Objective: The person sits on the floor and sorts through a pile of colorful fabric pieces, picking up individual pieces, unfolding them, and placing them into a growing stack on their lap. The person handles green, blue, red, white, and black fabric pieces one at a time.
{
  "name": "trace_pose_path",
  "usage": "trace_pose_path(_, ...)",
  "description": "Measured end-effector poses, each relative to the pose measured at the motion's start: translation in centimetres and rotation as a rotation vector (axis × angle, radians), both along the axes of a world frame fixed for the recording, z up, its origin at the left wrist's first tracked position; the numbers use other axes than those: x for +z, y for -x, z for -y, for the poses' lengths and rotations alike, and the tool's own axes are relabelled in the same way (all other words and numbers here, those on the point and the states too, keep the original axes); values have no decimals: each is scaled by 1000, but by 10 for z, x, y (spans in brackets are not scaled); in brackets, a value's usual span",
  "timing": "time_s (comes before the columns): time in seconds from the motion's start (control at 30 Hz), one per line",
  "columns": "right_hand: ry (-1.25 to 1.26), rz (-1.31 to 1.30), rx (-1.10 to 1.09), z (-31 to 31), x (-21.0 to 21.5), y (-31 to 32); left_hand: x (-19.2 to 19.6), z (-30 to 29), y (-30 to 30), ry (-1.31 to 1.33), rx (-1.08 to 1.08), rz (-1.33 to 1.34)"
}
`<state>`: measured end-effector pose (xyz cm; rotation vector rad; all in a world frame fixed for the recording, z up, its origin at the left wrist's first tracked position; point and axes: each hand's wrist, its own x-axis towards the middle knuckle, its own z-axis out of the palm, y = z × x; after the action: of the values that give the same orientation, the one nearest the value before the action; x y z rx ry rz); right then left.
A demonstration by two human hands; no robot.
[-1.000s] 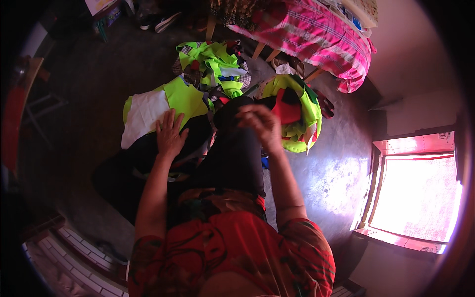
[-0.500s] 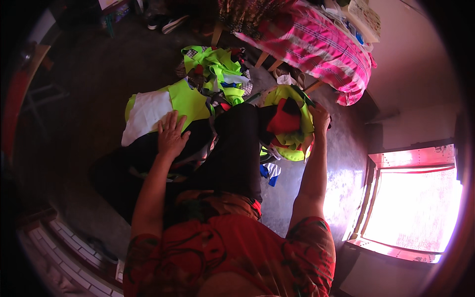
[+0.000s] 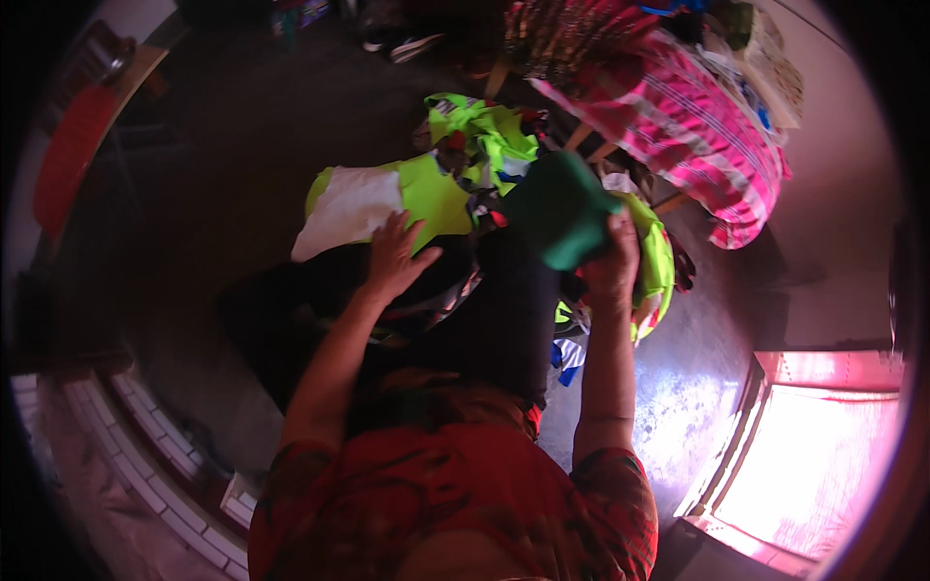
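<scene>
A dark green piece of cloth (image 3: 557, 208), smeared by motion, hangs over my right thigh. My right hand (image 3: 620, 259) grips its right edge with closed fingers. Fingers apart, my left hand (image 3: 395, 259) rests at or just above the lower edge of a neon yellow cloth piece (image 3: 433, 198). A white cloth piece (image 3: 349, 205) lies beside it on the left, toward my bent left leg. Behind my right hand, a bundle of neon yellow and red cloth (image 3: 657, 266) is partly hidden.
Ahead lies a heap of neon green scraps (image 3: 484, 136). Blue and white scraps (image 3: 569, 358) are on the floor at right. A pink plaid cloth (image 3: 678, 126) drapes over wooden-legged furniture. Shoes (image 3: 412, 45) are at the back; a bright window (image 3: 809, 474) is at lower right.
My right hand has drawn the green cloth from the right-hand bundle and moved it left over my leg. My left hand has lifted slightly or shifted; the whole view has turned.
</scene>
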<state>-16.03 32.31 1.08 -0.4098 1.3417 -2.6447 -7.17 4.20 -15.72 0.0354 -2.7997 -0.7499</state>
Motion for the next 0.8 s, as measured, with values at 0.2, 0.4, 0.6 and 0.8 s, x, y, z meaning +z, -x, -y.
trace_pose_path(0.2, 43, 364, 371, 77, -92, -45, 36, -20, -30, -1615, -303, 424)
trace_pose_path(0.4, -254, 420, 463, 72, -108, -58, 21, -33, -51, -2177, -162, 487)
trace_pose_path(0.6, -292, 365, 466, 76, -112, -61, 17, -24, -49, -1913, 73, 439)
trace_pose_path(0.8, -469, 260, 361, 80, -109, -63, 16, -11, -47, -1989, 115, 328)
